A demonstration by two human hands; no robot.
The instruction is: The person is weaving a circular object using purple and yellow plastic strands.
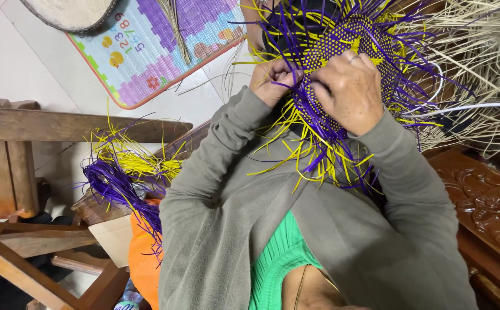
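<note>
1. Up front: left hand pinching purple strands at near edge of half-woven purple-and-yellow checkered strip mat.
2. Right hand closed flat on same mat, over lap.
3. Beside: loose purple-and-yellow strip bundle on wooden chair's edge.

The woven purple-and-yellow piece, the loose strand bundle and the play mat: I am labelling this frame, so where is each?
Woven purple-and-yellow piece (350,40), head view, on its checkered woven middle.
Loose strand bundle (115,178), head view, on the purple strands at its left.
Play mat (163,40), head view, on its purple-patterned area.
</note>
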